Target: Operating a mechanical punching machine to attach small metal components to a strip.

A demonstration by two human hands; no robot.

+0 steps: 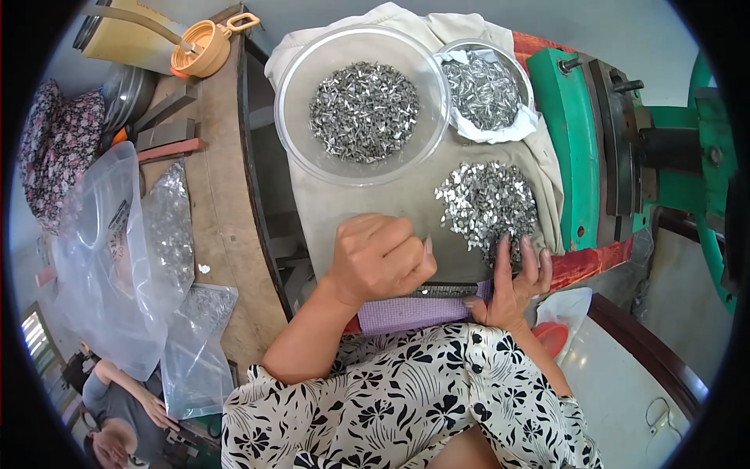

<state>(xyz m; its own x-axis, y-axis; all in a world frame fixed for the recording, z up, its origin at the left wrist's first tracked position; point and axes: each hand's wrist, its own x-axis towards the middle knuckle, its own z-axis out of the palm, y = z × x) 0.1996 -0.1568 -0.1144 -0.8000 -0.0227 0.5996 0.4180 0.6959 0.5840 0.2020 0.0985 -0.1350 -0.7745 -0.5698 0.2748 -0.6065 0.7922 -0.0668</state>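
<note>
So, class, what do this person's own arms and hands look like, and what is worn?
The left hand and right hand are bare, with no gloves or watch showing. The forearms are uncovered too. Above them is cream clothing printed with black flowers and thin curving lines.

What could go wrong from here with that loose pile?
The loose pile of metal pieces might nick the right hand, whose bare fingertips are at its near edge. With no rim around it, it could scatter if the cloth shifts. Pieces might mix with the nearby open plastic bowl's contents.
</note>
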